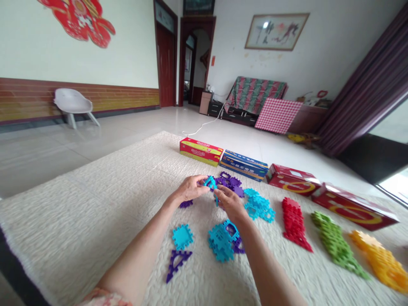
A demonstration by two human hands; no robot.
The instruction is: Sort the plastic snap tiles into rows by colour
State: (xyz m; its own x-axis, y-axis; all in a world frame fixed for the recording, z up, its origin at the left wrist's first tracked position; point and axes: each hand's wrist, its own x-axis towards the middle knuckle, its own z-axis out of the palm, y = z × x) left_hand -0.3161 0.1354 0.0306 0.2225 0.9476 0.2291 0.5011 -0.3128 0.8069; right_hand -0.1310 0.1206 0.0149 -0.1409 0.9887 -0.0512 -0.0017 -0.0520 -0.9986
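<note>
Row of boxes along far edge of cream quilted cover [121,191]: red-and-yellow box [200,152], blue box [244,165], two dark-red boxes [293,179]. Nearer, right side: cyan pile [259,206], red stack [293,223], green stack [338,244], yellow stack [382,261]. Purple pile [234,185] just behind the hands, partly hidden. Closer in: cyan square tile [182,236], purple triangle [177,265], cyan stack [221,242] beside right forearm.

Both forearms reach forward, converging. Left hand [192,188], palm inward, fingers clamped on cyan interlocking piece [210,182], held between the hands. Right hand [231,203], back up, fingers closed on its near right side. Can't tell if one piece or several joined.
</note>
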